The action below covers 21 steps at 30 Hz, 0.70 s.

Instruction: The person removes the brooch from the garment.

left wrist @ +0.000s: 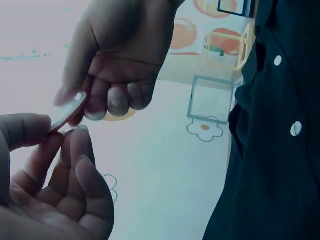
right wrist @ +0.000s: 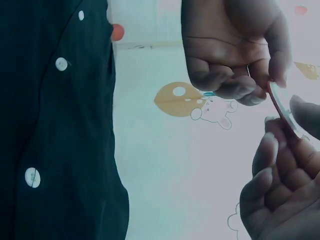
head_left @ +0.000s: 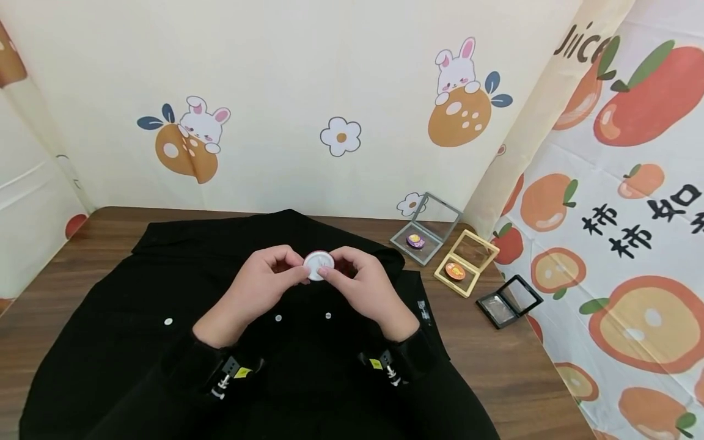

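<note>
Above the spread black garment [head_left: 187, 263], both hands hold a round pin-back badge [head_left: 318, 266] between them. Its white back, with a thin pin, faces the head camera; a red rim shows in the left wrist view. My left hand [head_left: 258, 287] pinches the badge's left edge between thumb and fingers. On the opposite edge, the right hand [head_left: 365, 287] pinches it the same way. Both wrist views show the badge [right wrist: 282, 110] edge-on, tilted, between the two thumbs. The badge's front is hidden from the head view. Small white buttons [head_left: 168, 321] dot the garment.
Right of the garment on the wooden table [head_left: 528, 373] stand three open cases: a grey one [head_left: 426, 257] with a purple badge, a yellow one [head_left: 451, 284] with an orange badge, and a black one [head_left: 497, 324]. Printed cloth [head_left: 275, 73] hangs behind and to the right.
</note>
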Available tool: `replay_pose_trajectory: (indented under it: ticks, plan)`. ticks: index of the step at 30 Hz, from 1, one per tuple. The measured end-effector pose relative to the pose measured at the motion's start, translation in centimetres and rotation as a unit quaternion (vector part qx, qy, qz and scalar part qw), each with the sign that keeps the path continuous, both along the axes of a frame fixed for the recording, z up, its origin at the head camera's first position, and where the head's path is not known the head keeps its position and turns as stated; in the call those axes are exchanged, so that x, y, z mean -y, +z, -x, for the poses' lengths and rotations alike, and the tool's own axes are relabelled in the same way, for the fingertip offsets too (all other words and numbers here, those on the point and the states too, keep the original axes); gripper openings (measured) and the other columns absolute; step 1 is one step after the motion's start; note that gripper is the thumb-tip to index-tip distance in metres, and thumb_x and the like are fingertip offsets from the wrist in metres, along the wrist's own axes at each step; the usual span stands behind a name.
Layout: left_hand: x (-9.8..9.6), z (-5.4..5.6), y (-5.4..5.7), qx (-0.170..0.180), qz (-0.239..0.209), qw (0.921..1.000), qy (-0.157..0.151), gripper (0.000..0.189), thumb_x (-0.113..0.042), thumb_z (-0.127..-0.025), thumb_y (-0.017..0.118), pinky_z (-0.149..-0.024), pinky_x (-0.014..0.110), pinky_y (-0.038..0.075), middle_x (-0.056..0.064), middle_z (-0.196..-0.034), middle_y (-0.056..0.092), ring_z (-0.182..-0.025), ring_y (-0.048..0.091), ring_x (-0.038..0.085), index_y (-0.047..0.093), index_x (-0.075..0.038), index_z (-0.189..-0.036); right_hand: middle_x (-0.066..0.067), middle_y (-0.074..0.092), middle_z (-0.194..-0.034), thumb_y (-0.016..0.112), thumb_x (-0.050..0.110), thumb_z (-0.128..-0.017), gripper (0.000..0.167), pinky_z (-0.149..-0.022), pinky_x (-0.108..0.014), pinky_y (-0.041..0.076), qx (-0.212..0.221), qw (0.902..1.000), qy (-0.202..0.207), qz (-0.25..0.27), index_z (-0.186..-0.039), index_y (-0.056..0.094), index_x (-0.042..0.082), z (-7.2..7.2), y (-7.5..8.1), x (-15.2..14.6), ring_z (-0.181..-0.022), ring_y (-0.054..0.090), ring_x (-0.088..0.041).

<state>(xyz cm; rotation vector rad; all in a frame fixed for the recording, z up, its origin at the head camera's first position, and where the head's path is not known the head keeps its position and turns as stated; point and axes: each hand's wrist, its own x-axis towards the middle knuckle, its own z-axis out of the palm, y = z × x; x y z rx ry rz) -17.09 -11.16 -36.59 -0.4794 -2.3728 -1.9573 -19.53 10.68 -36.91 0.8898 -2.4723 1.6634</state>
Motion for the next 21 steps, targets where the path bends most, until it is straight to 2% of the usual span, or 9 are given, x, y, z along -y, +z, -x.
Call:
replay_pose_trajectory:
  ticks: [4, 8, 15, 21]
  plan:
    - [0.0, -0.3, 0.2, -0.013, -0.005, 0.9997, -0.021, 0.008, -0.007, -0.096, 0.072, -0.075, 0.034, 0.056, 0.009, -0.091, 0.069, -0.082, 0.069, 0.027, 0.071, -0.007, -0.089, -0.003, 0.069, -0.091, 0.072, 0.006, -0.097, 0.006, -0.066, -0.027, 0.051, 0.017, 0.9972, 0.041, 0.060, -0.102, 0.073, 0.003, 0.1, 0.1, -0.4, -0.074, 0.059, -0.018]
    - [-0.2, -0.7, 0.5, -0.036, -0.025, 0.9985, -0.033, 0.001, -0.006, -0.097, 0.072, -0.077, 0.035, 0.059, 0.010, -0.095, 0.069, -0.081, 0.069, 0.026, 0.072, -0.005, -0.098, -0.005, 0.068, -0.091, 0.070, 0.000, -0.096, 0.003, -0.070, -0.027, 0.053, 0.033, 0.9916, 0.070, 0.104, -0.097, 0.069, -0.003, 0.1, 0.4, -0.6, -0.076, 0.060, -0.017]
    - [-0.5, -1.5, 0.8, -0.079, -0.036, 0.9958, -0.030, 0.008, -0.003, -0.096, 0.072, -0.073, 0.032, 0.059, 0.006, -0.094, 0.071, -0.079, 0.068, 0.023, 0.074, -0.006, -0.103, -0.004, 0.063, -0.087, 0.067, -0.003, -0.096, 0.008, -0.070, -0.026, 0.051, 0.082, 0.9829, 0.090, 0.138, -0.091, 0.062, -0.005, -0.6, 1.0, -0.7, -0.075, 0.056, -0.016]
    - [-0.6, -1.7, 0.9, -0.087, -0.036, 0.9952, -0.027, 0.008, -0.004, -0.097, 0.072, -0.073, 0.031, 0.059, 0.004, -0.094, 0.072, -0.079, 0.069, 0.023, 0.074, -0.006, -0.104, -0.004, 0.061, -0.087, 0.067, 0.001, -0.096, 0.012, -0.069, -0.026, 0.050, 0.096, 0.9811, 0.083, 0.146, -0.090, 0.059, -0.006, -1.2, 1.4, -0.4, -0.074, 0.056, -0.016]
